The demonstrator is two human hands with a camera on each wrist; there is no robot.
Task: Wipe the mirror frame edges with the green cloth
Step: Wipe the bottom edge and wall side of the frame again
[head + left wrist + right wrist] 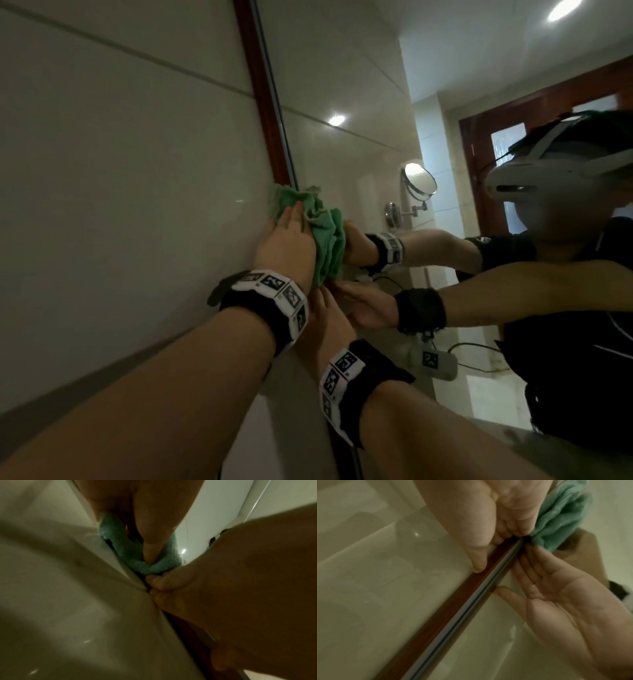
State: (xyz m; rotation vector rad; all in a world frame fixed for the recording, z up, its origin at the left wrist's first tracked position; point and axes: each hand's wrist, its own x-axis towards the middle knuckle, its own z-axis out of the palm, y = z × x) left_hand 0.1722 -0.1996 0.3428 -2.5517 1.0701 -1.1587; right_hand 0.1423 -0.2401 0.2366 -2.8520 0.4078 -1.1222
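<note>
The left hand point(286, 246) is pressing the green cloth point(323, 236) against the mirror frame point(263, 102), a dark red wooden strip running up the tiled wall point(120, 154) along the left edge of the mirror point(359, 102). The cloth is bunching over the frame and spilling onto the glass, and the left wrist view is showing the thumb point(152, 536) digging into its folds, so the left hand is holding the cloth by pinching it against the frame. The right hand point(330, 323) is lying just below, its fingers straight and flat by the frame's inner edge and holding nothing; in the right wrist view its palm point(510, 507) is facing its own reflection across the frame point(462, 591). Judging from how things lie, the wiping is in progress partway up the left side: a long stretch of frame above the cloth is waiting, and whether the stretch below is already clean cannot be told. The other edges of the frame are out of view. A round shaving mirror point(419, 181) is showing in the reflection.
</note>
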